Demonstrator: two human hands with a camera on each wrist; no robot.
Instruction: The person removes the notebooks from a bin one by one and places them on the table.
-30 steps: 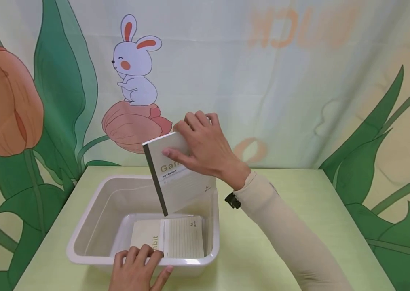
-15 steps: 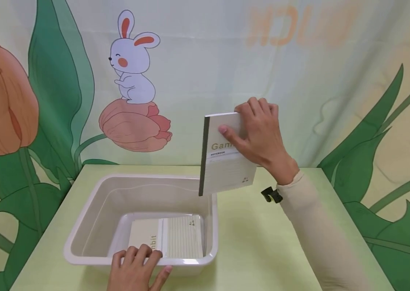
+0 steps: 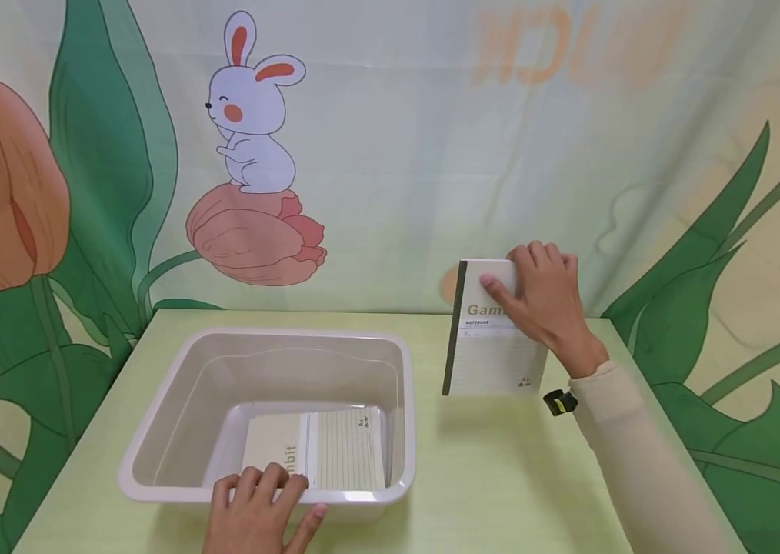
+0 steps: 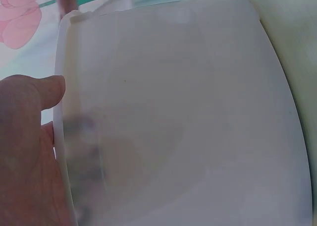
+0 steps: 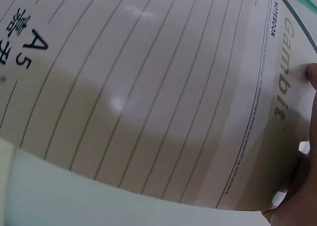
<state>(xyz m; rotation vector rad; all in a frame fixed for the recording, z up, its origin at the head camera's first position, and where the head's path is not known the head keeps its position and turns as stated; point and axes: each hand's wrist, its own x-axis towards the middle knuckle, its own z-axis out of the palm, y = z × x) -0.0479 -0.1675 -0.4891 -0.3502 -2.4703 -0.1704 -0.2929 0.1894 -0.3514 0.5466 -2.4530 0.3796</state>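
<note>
right of the basin (image 3: 409, 412), our right hand (image 3: 546, 296) pinches one notebook (image 3: 490, 360) near its top; our left hand (image 3: 255, 512) clamps the rim (image 3: 358, 497), probably for steadiness.

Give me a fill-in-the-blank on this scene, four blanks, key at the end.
1. The right hand holds a notebook with the brand name ____ printed on it.
2. In the right wrist view, the size mark printed on that notebook reads ____.
3. The left hand grips the tub, inside which lies at least one more ____.
4. The animal pictured on the backdrop is a ____.

Missing words: Gambit; A5; notebook; rabbit.
</note>
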